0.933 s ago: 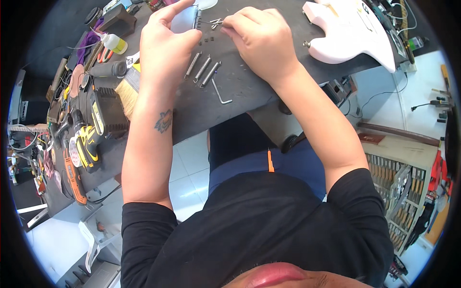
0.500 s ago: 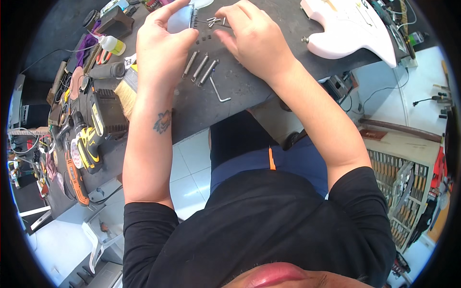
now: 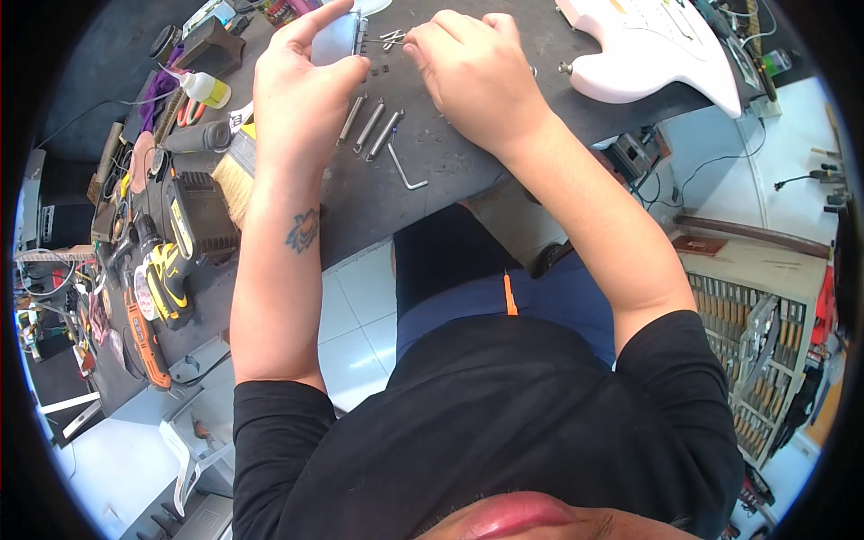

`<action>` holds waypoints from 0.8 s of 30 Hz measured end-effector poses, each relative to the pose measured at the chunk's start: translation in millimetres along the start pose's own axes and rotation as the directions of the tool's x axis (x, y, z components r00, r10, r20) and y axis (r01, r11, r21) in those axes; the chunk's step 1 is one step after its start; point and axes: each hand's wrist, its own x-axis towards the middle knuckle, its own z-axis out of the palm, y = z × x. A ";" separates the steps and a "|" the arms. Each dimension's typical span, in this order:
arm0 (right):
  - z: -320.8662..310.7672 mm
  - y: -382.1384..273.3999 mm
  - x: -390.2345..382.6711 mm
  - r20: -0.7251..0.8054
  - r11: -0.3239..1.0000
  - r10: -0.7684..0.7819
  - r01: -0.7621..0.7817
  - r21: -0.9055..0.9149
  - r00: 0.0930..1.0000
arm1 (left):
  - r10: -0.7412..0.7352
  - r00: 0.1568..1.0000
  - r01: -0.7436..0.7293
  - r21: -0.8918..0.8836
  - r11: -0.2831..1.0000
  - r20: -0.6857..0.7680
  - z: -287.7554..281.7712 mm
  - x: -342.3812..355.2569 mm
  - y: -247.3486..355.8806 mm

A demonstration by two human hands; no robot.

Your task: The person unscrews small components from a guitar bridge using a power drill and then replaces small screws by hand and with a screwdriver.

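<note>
Left hand (image 3: 301, 76) closed around a pale metal plate (image 3: 337, 38), held upright at far edge of dark tabletop (image 3: 450, 180). Right hand (image 3: 477, 67) just beside it, fingers (image 3: 423, 40) pinched on a small metal part (image 3: 391, 38) touching the plate's edge. Three springs (image 3: 371, 128) lying side by side on tabletop below the hands; hex key (image 3: 405, 169) just beside them. White guitar body (image 3: 648, 45) at right. Brush (image 3: 236, 175) by left wrist.

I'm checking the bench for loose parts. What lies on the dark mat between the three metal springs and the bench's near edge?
In the head view, a bent hex key lies there, just nearer than the three springs.
</note>
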 end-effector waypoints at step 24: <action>10.6 5.9 -4.4 -0.072 0.991 0.043 -0.033 0.132 0.996 | 0.019 1.000 -0.019 0.074 0.997 0.009 4.8 -2.3 0.9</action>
